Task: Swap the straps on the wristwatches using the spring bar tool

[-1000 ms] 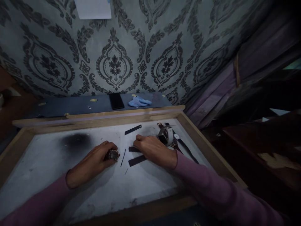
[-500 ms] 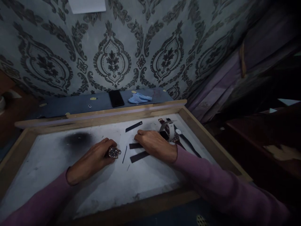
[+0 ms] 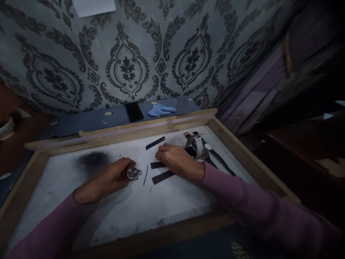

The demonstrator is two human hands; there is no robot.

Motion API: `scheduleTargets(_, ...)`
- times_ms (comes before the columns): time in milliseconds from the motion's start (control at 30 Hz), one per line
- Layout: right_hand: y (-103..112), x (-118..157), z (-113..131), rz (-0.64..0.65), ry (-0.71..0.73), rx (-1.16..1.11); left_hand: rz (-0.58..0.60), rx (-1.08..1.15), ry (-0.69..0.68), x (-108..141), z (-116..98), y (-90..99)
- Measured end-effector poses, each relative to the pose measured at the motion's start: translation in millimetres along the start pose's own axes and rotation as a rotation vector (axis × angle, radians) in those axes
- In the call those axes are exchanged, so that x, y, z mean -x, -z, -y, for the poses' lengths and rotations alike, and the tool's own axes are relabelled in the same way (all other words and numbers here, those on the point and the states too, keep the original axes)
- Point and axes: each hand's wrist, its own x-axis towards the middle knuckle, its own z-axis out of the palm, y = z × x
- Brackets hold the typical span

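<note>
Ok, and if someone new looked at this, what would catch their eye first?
Probably the bold dark pattern on the wallpaper, which fills the background. Next, perhaps, the round-faced watch in the left hand, above the pale floor of the wood-framed tray. The bright blue cloth also stands out on the ledge behind the tray, beside a black phone.
</note>
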Motion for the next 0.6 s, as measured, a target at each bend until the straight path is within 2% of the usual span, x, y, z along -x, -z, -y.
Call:
scheduleTargets(200,0.3,-0.4,0.6,-0.007,0.005,-0.024,0.068,0.075,0.043,0.6,-6.8,8.2)
scheduleTargets(400,0.6,0.1,-1.6,-0.015,0.005,-0.053,0.022,0.060,0.025,-1.7,-3.4,5.0)
scheduleTargets(600,3.2,-1.0,-0.3,0.006,-0.009,-0.056,-0.071,-0.069,-0.001,-4.3,2.5,2.2)
